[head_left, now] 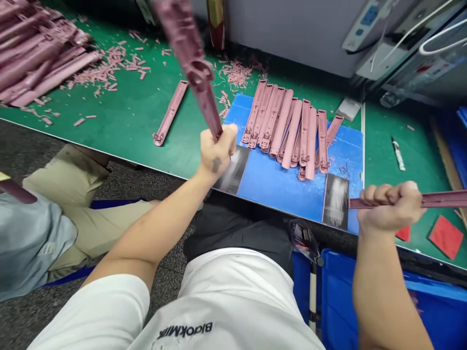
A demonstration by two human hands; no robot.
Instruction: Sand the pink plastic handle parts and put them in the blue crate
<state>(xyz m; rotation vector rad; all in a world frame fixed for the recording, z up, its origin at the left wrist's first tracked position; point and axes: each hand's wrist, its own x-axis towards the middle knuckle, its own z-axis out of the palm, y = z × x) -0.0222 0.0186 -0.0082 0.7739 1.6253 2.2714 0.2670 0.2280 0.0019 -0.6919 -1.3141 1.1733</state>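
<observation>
My left hand (218, 151) is closed round the lower end of a long pink plastic part (197, 68), which stands tilted up over the bench and is slightly blurred. At the right, my right hand (393, 206) grips another long pink plastic strip (443, 199), held about level, its near end over a dark pad (336, 199). Between my hands, several pink plastic parts (279, 121) lie side by side on a blue mat (280, 180). One single pink part (170, 113) rests on the green surface left of my left hand.
A large heap of pink parts (32, 53) fills the green bench (134, 126) at far left, beside scattered pink scraps (113, 61). A marker-like tube (398, 154) and a red square (445, 236) lie at right. Another person (40, 233) sits at left; a blue bin (343, 287) stands below.
</observation>
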